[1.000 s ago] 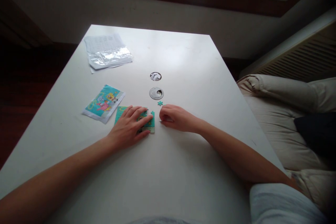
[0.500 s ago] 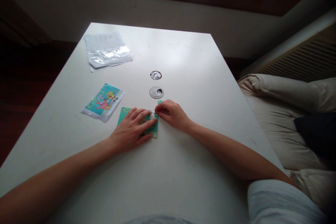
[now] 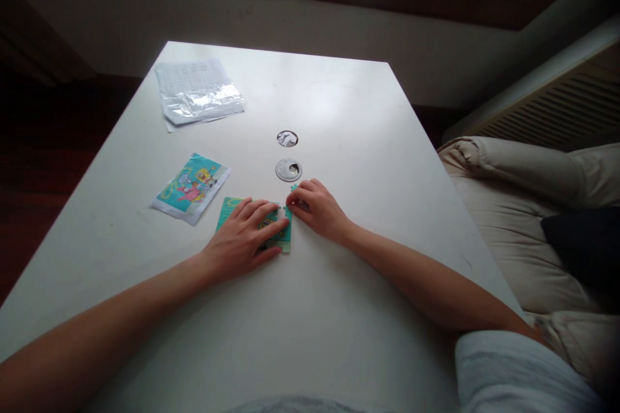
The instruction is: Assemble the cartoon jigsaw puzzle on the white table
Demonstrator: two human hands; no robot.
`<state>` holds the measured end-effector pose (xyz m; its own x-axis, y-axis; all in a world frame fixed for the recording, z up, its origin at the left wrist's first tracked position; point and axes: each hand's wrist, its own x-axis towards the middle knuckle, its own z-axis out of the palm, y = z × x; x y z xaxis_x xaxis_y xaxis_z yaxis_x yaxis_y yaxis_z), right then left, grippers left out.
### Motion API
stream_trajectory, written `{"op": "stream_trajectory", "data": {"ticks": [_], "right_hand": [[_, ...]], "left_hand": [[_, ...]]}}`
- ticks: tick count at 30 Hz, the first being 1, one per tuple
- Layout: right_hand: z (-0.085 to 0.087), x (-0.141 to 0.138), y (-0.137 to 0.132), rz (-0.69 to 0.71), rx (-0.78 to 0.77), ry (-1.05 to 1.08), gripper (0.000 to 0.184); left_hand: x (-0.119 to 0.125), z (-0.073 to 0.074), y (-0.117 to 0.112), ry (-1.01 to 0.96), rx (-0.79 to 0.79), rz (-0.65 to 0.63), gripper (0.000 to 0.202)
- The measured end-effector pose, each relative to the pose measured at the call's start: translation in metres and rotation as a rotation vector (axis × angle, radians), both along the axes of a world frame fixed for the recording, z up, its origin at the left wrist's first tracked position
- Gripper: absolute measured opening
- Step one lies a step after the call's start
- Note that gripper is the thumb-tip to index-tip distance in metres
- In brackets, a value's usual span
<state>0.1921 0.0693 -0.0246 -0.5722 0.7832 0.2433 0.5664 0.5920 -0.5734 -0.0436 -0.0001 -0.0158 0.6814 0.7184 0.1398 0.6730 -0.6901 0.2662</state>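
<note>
A partly assembled green jigsaw puzzle (image 3: 285, 242) lies flat on the white table, with a gap showing at its upper right. My left hand (image 3: 247, 232) rests flat over it with the fingers spread, covering most of its picture. At the puzzle's upper right corner, my right hand (image 3: 314, 208) pinches a small green puzzle piece (image 3: 293, 188); the fingers hide much of it. Left of the puzzle is a printed picture sheet (image 3: 192, 188) with cartoon figures on a turquoise ground.
Clear plastic sleeves with papers (image 3: 199, 93) lie at the table's far left. Two round inserts, a cable hole (image 3: 287, 139) and a metal grommet (image 3: 285, 171), sit in the tabletop beyond the hands. A beige sofa (image 3: 504, 239) stands along the right side.
My right hand has shifted very slightly, away from me, still pinching at the puzzle's corner. My left hand stays on the puzzle.
</note>
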Motion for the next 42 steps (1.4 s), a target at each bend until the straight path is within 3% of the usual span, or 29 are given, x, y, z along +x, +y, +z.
{"op": "stream_trajectory", "data": {"ticks": [10, 16, 21, 29, 37, 42], "right_hand": [[0.000, -0.001, -0.003, -0.001, 0.063, -0.034, 0.004], [0.003, 0.021, 0.017, -0.183, 0.129, 0.061, 0.011], [0.006, 0.035, 0.027, -0.185, 0.108, -0.094, 0.012], [0.020, 0.035, 0.018, -0.097, 0.121, -0.308, 0.015], [0.018, 0.034, 0.021, -0.088, 0.002, -0.172, 0.011], [0.010, 0.026, 0.016, -0.084, -0.242, 0.104, 0.004]], "left_hand": [[0.000, 0.000, 0.001, -0.010, 0.009, -0.007, 0.051], [-0.003, 0.003, 0.004, -0.008, 0.012, 0.022, 0.055], [-0.005, 0.004, 0.006, -0.010, 0.008, 0.020, 0.055], [-0.008, 0.005, 0.012, -0.068, -0.033, 0.034, 0.030], [-0.009, 0.000, 0.012, -0.095, 0.034, 0.040, 0.027], [-0.007, -0.003, 0.011, -0.096, 0.042, 0.008, 0.027]]}}
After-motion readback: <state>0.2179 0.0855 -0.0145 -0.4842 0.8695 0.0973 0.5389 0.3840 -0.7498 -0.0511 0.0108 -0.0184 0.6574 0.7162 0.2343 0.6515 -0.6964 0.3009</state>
